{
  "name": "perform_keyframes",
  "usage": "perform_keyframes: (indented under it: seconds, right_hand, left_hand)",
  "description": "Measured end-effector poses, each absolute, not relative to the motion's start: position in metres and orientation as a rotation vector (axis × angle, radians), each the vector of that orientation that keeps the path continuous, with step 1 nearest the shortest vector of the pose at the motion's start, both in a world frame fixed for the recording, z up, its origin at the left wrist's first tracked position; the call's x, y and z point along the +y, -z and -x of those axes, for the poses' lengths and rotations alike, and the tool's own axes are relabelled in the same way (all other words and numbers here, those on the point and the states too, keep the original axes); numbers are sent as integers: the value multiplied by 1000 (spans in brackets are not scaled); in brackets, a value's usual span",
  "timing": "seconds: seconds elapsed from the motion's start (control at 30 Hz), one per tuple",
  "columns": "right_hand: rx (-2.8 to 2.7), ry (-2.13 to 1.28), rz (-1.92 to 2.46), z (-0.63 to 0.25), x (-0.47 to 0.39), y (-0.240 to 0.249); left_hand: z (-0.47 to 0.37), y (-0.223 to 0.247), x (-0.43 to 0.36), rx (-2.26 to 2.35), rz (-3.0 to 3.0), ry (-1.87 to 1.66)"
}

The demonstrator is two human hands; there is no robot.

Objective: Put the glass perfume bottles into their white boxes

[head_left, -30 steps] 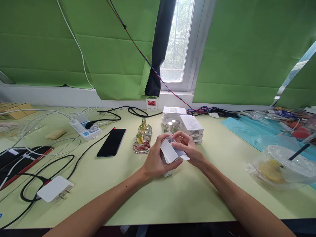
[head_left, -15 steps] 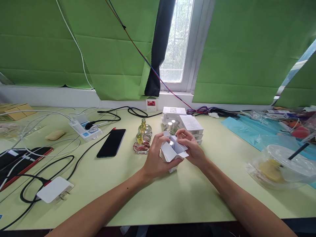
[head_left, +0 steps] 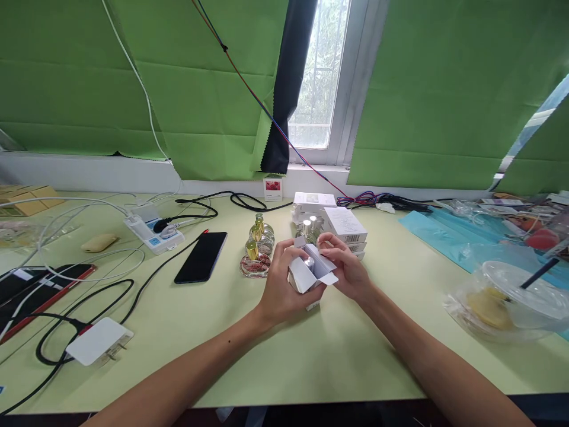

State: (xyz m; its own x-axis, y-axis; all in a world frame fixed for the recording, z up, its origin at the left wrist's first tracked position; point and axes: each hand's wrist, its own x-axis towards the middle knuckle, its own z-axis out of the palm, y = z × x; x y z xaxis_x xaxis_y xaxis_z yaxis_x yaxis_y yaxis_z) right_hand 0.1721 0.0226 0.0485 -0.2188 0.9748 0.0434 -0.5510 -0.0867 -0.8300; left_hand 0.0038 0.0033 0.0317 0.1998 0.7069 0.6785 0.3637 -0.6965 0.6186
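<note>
A small white box (head_left: 313, 270) with its top flaps raised is wrapped by my left hand (head_left: 284, 284), thumb beneath its near side. Something shiny and silver shows inside the opening. At the box's right flap is my right hand (head_left: 347, 267), its fingers bent and pressed to the flap's edge. Glass bottles with gold caps (head_left: 252, 252) stand in a row left of my left hand. Just behind the box are bottles with silver caps (head_left: 306, 226), partly covered by my hands. White closed boxes (head_left: 344, 224) are stacked behind my right hand.
A black phone (head_left: 201, 257) lies left of the bottles. Further left are a power strip (head_left: 153, 234), a white charger (head_left: 100, 342) and looped cables. To the right are blue plastic sheeting (head_left: 438, 234) and a clear lidded container (head_left: 502, 299). A small picture box (head_left: 272, 188) stands at the back.
The open box has tilted slightly in my left hand, and the silver object inside shows a little more. Both hands keep nearly the same places.
</note>
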Motion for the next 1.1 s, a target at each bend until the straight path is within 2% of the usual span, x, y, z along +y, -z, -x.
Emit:
perform_keyframes:
  seconds: [0.77,1.1]
  right_hand:
    - [-855,-1651,606,-174,28,-40]
    - [-820,-1681,611,-173,26,-42]
  left_hand:
    - [-1,-40,2,1065,-2148,-1414]
    - [2,-41,4,1046,-2189,-1523]
